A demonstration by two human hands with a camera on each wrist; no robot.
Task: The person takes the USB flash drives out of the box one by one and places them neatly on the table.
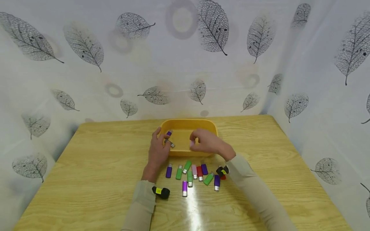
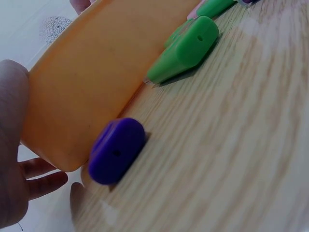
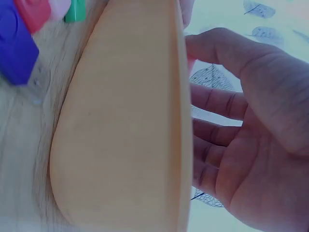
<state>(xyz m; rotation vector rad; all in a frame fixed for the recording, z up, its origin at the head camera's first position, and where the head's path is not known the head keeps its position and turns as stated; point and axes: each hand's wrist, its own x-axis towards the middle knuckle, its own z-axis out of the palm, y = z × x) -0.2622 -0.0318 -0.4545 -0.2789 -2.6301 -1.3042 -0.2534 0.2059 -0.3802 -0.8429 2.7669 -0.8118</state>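
Over the left end of a yellow plastic bin (image 1: 185, 153), my left hand (image 1: 158, 150) has thumb and index finger around a grey USB flash drive (image 1: 171, 144). Other fingers of that hand stretch past the bin's end, as the left wrist view shows. My right hand (image 1: 207, 141) pinches a pink USB flash drive (image 1: 192, 143) above the bin's right half. In the right wrist view the bin wall (image 3: 120, 121) hides most of that drive. A purple flash drive (image 1: 169, 132) lies inside the bin near my left fingers.
Before the bin, several flash drives lie loose on the wooden table (image 1: 101, 179): green ones (image 1: 179, 172), a red one (image 1: 199, 173), a pink one (image 1: 194, 171) and purple ones (image 1: 185, 188). My right wrist partly covers another red one (image 1: 223, 177). A leaf-print curtain (image 1: 179, 64) surrounds the table.
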